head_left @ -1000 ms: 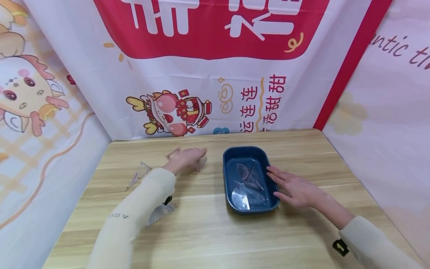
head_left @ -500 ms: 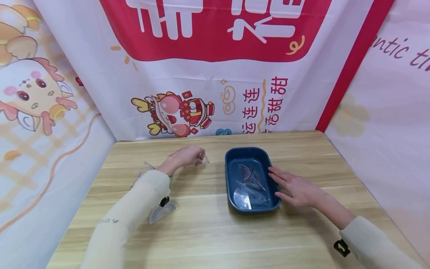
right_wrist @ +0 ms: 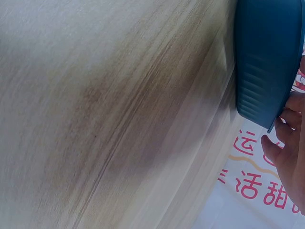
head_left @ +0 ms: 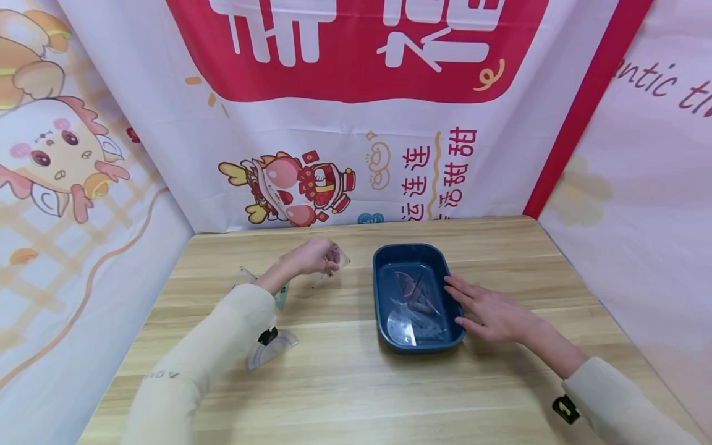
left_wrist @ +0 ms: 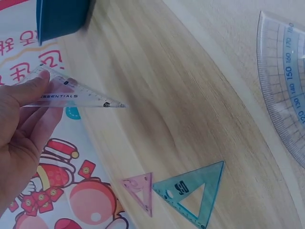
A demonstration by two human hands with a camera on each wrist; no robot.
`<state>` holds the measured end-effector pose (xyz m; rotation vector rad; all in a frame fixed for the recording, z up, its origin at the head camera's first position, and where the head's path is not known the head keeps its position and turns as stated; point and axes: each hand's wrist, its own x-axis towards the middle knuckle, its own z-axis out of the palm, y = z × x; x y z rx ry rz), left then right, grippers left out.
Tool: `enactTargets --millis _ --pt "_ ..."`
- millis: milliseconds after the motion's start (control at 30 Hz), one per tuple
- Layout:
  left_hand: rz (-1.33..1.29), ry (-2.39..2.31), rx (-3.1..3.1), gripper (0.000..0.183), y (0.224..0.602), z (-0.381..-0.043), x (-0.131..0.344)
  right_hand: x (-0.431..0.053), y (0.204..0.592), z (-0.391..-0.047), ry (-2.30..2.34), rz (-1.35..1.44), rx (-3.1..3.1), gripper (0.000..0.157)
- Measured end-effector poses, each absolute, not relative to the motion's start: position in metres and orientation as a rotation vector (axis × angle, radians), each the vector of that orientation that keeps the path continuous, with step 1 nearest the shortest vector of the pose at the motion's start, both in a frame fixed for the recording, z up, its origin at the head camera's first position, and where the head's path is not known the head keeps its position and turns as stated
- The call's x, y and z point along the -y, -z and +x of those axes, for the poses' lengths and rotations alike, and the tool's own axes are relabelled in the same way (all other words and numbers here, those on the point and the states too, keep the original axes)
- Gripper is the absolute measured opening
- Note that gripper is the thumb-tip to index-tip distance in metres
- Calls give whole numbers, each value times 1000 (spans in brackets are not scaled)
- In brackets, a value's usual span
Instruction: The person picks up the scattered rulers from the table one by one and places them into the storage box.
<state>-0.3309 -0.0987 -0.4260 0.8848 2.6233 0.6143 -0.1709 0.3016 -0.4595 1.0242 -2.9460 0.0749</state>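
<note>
My left hand [head_left: 311, 256] pinches a clear set square [left_wrist: 71, 95] between thumb and fingers, held above the far part of the table. In the left wrist view, a green set square [left_wrist: 177, 188] and a small pink set square [left_wrist: 134, 182] lie below it. A clear protractor [head_left: 272, 350] lies nearer, beside the left sleeve. My right hand [head_left: 495, 314] rests its extended fingers on the right rim of a dark blue bin [head_left: 408, 252]. Inside the bin lie a pinkish protractor [head_left: 407, 284] and several overlapping clear pieces, hard to tell apart.
Another clear piece [head_left: 246, 274] shows partly behind the left forearm. The wooden table [head_left: 345, 395] meets a printed cloth backdrop [head_left: 345, 117] at its far edge, with cloth walls on both sides.
My left hand has picked up the clear set square from the table and lifted it slightly. Its forearm has drifted left, uncovering the green set square. The right hand stays on the bin.
</note>
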Motion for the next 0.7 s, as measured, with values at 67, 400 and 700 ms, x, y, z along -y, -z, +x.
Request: enactTargets --millis 67,400,700 --pt "882 -621 -2620 7 423 -329 97 -302 460 -171 -78 1023 2945 66" --pt "869 -724 -2613 6 410 -315 90 -302 461 -171 -67 1027 2940 67" --pt "917 -752 -2644 6 402 -304 79 -302 460 -171 -70 1023 2944 66"
